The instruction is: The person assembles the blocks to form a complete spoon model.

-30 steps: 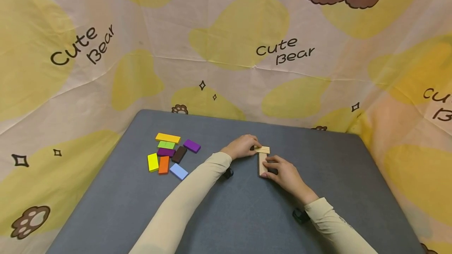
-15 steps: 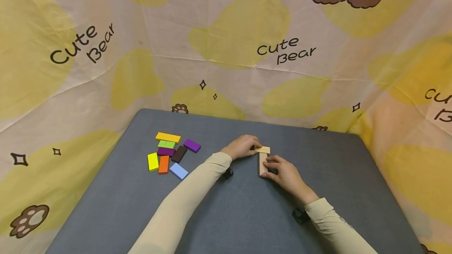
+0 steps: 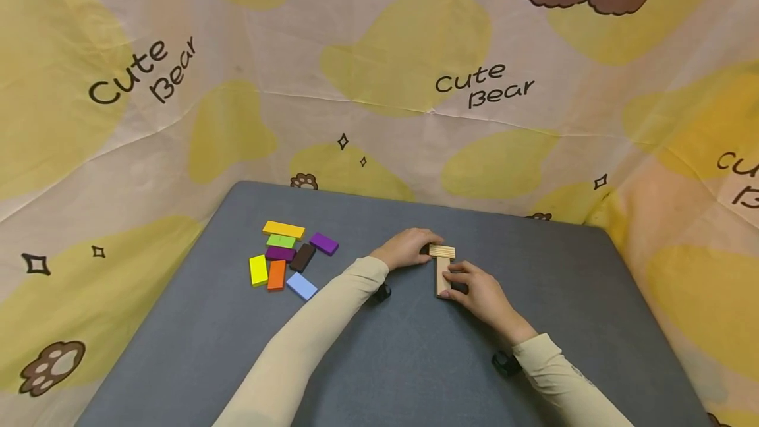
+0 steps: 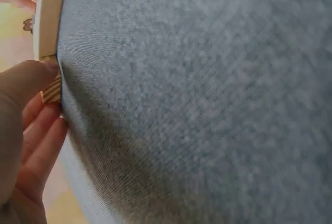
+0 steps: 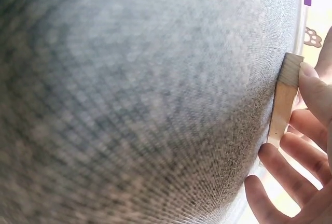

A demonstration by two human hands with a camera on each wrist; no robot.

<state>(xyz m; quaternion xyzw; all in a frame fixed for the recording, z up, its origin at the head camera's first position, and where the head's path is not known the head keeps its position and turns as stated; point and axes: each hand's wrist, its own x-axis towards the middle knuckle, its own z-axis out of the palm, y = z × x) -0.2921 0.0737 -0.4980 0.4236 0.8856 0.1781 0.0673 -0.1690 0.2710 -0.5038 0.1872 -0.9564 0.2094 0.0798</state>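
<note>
Two pale wooden blocks form a T on the table in the head view. The crosswise block [image 3: 442, 252], with striped grain, lies at the far end of the lengthwise block [image 3: 443, 275]. At the crosswise block's left end, my left hand [image 3: 408, 247] holds it; the left wrist view shows the thumb [image 4: 32, 79] on one side and fingers on the other. My right hand [image 3: 483, 292] grips the lengthwise block from the right, its thumb [image 5: 311, 81] at the near end and fingers along the side. Part of each block is hidden behind the fingers.
Left of my arms lie several coloured blocks, among them a yellow-orange one [image 3: 284, 230], a dark brown one [image 3: 303, 258], an orange one [image 3: 277, 275] and a light blue one [image 3: 302, 286]. A patterned cloth [image 3: 379, 51] hangs behind the grey table [image 3: 379, 361].
The fingers of my left hand shift slightly at the left end of the crosswise block. My right hand and the T of blocks stay put; the head view drifts a little.
</note>
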